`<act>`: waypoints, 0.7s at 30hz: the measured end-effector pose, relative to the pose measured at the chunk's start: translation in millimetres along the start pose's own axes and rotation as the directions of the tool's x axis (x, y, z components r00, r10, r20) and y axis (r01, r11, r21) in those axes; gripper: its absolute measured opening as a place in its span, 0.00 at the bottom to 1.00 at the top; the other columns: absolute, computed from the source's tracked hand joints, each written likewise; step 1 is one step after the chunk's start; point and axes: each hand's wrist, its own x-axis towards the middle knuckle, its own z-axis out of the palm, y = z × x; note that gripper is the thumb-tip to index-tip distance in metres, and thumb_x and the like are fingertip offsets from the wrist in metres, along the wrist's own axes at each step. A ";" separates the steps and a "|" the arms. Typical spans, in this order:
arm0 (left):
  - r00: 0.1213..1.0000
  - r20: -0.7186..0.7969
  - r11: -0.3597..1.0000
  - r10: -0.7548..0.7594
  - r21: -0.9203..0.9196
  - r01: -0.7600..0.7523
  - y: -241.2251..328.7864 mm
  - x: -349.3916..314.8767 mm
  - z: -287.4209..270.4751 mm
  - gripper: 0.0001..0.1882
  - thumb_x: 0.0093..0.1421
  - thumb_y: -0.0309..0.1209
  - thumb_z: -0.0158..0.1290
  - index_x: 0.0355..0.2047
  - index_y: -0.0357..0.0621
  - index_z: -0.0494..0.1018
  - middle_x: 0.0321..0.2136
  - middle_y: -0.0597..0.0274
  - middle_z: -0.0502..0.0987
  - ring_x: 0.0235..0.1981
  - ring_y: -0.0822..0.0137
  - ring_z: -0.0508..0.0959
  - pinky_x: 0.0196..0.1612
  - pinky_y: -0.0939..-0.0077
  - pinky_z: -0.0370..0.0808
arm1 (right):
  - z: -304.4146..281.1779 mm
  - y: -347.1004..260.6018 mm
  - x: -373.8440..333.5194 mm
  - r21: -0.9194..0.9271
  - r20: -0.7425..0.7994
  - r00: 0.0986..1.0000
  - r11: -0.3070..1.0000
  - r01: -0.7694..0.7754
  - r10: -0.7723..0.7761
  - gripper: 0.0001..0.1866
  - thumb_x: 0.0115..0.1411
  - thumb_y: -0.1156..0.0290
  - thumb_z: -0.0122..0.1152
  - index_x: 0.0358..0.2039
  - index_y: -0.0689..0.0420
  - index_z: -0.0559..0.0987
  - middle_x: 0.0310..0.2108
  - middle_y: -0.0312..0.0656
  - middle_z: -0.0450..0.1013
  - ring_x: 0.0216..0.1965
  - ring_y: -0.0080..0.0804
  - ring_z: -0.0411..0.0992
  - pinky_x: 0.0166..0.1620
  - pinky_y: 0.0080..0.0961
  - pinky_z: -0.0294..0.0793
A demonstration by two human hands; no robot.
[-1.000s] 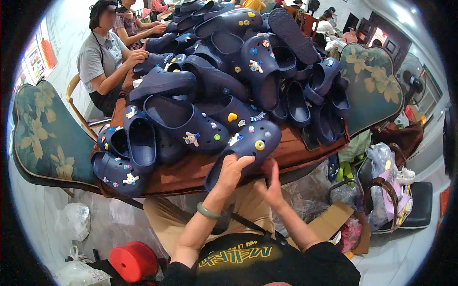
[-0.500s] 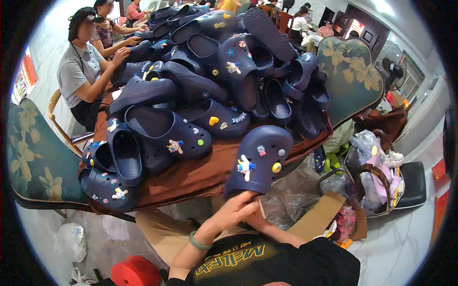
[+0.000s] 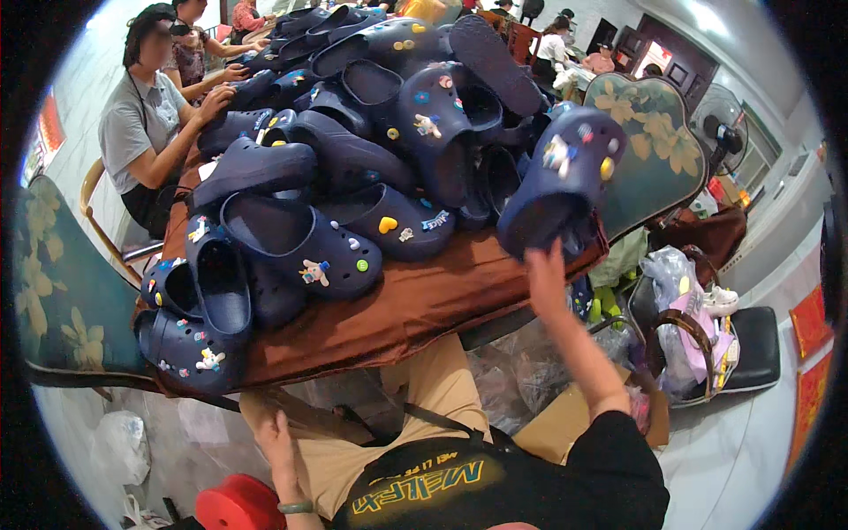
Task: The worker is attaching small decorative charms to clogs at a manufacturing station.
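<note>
A navy blue clog (image 3: 565, 181) with coloured charms on its toe is raised over the right end of the table, toe pointing up and slightly blurred. My right hand (image 3: 545, 269) grips this clog by its lower end; some of the fingers are hidden by it. Down by my thigh, my left hand (image 3: 276, 442) holds nothing, its fingers stretched out, with a bracelet at the wrist. The nearest clog (image 3: 300, 243) of a big heap lies on its side on the table, charms showing.
Navy clogs pile high on the brown-covered table (image 3: 424, 300). Patterned chair backs (image 3: 649, 159) stand at both ends. Right of me are a black chair (image 3: 751, 344) with bags and a cardboard box (image 3: 556, 428). A red spool (image 3: 238, 503) sits low left. Co-workers (image 3: 150, 132) handle clogs at the far left.
The clog has moved from in front of me up and to the right in my right hand. My left hand has come away from it, down to the left.
</note>
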 end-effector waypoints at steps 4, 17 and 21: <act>0.983 -0.186 0.707 0.006 0.696 0.127 -52.6 -1.7 -2.8 0.34 0.61 0.44 0.52 0.62 0.39 0.58 0.59 0.37 0.62 0.59 0.42 0.63 0.61 0.53 0.58 | 0.6 -42.3 124.0 0.147 -0.013 0.998 0.987 0.067 -0.065 0.20 0.58 0.69 0.52 0.51 0.57 0.65 0.38 0.42 0.71 0.30 0.32 0.73 0.34 0.30 0.79; 0.894 -0.097 0.832 -0.437 0.334 0.443 -70.5 16.6 8.1 0.44 0.58 0.54 0.50 0.69 0.49 0.47 0.62 0.27 0.54 0.61 0.36 0.61 0.62 0.55 0.63 | -48.7 -14.9 327.0 -0.052 -0.300 0.940 0.981 -0.189 0.165 0.23 0.54 0.53 0.66 0.35 0.61 0.73 0.29 0.46 0.72 0.22 0.35 0.71 0.22 0.33 0.74; 0.976 -0.216 0.984 -0.024 0.167 0.061 -86.8 52.4 9.2 0.41 0.59 0.54 0.51 0.66 0.44 0.54 0.56 0.36 0.67 0.56 0.39 0.69 0.59 0.53 0.67 | -64.3 -4.5 340.4 0.003 -0.285 0.935 0.976 -0.220 0.211 0.26 0.56 0.50 0.65 0.39 0.62 0.73 0.31 0.46 0.72 0.23 0.37 0.72 0.22 0.30 0.75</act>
